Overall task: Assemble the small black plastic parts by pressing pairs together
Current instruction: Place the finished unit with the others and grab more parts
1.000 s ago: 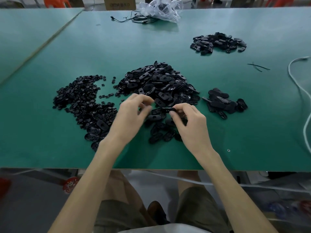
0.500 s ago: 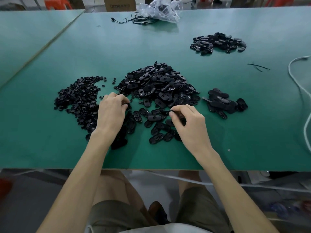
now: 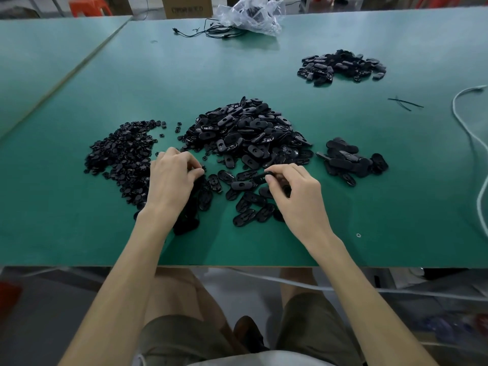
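Oval black plastic part (image 3: pixel 260 178), long axis 9-to-3 o'clock, pinched by right hand (image 3: pixel 295 196) at 6 o'clock of centre pile (image 3: pixel 245 133) on worktop (image 3: pixel 79 220), left hand (image 3: pixel 171 180) curled beside small-parts pile (image 3: pixel 121 154), grip indiscernible

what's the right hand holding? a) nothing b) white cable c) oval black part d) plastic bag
C: the right hand pinches an oval black part between thumb and fingertips, above the loose parts on the table.
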A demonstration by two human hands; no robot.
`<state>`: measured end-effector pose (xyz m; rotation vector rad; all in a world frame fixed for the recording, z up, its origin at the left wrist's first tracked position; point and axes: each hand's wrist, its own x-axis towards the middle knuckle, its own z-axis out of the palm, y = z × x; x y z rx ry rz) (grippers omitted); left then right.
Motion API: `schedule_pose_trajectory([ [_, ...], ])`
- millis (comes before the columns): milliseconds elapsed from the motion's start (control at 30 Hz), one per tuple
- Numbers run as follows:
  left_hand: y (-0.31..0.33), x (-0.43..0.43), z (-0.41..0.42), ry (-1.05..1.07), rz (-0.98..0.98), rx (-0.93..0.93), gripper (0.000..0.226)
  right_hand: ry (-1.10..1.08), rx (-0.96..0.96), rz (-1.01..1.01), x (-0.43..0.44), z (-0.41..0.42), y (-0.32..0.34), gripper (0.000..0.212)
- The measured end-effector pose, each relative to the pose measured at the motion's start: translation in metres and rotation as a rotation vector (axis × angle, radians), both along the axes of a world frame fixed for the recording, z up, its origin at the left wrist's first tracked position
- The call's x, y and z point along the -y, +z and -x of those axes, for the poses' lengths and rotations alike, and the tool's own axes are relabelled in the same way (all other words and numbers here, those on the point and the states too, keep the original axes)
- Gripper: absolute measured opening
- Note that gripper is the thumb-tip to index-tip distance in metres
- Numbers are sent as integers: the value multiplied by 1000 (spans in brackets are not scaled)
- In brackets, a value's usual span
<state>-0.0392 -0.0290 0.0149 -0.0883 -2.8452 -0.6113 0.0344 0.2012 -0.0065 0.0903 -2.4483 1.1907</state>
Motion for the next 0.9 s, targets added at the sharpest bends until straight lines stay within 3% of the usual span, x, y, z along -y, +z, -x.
schedule_pose_trajectory([
  [267, -6, -7, 1, 19, 61, -2, 8, 1, -4, 23, 1, -1, 3, 18],
  [333, -5, -14, -3, -20, -77, -22, 7, 0, 4, 45, 1, 0, 2, 19],
  [467, 3, -38, -14, -200, -565, 94, 7, -34, 48, 146, -3, 1, 3, 21],
  [600, -3, -62, -20, -322, -751, 52, 11, -54, 32, 223, -7, 2, 5, 16],
  [767, -17, -75, -25, -312, -1040, 72, 10, -72, 36, 312, -9, 1, 4, 14],
  [900, -21, -73, -25, -322, -1092, 46, 11, -79, 33, 346, -11, 2, 3, 13],
])
